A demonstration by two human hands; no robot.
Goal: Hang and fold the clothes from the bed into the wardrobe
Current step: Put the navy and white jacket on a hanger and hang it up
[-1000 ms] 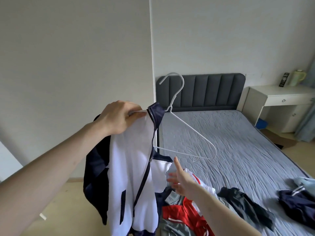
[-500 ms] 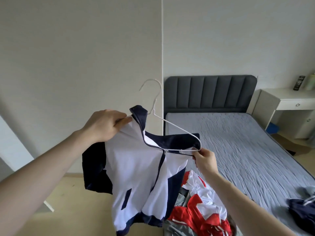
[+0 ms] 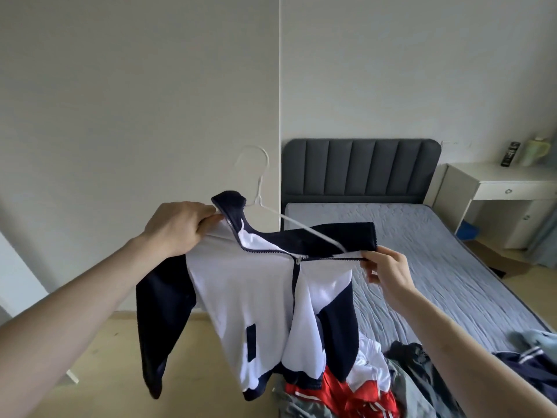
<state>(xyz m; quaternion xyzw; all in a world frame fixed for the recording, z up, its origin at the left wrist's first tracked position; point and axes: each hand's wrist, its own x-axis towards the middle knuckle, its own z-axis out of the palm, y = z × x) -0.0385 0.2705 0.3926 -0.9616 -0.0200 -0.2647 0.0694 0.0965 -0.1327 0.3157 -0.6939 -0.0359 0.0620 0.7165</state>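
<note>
We see a jacket (image 3: 259, 300) of smooth cloth, white panels slightly shiny, navy parts matt, with a metal zip (image 3: 297, 260). The hanger (image 3: 259, 188) looks like thin white coated wire, smooth. We note the bed (image 3: 437, 267) cover is grey quilted cloth, matt; the headboard (image 3: 360, 171) is padded dark fabric. The desk (image 3: 494, 188) is smooth white, the walls (image 3: 135, 101) matt, the floor (image 3: 99, 342) pale wood-look.

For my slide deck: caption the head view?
Both hands fit a white-and-navy jacket onto a white hanger beside the bed.
</note>
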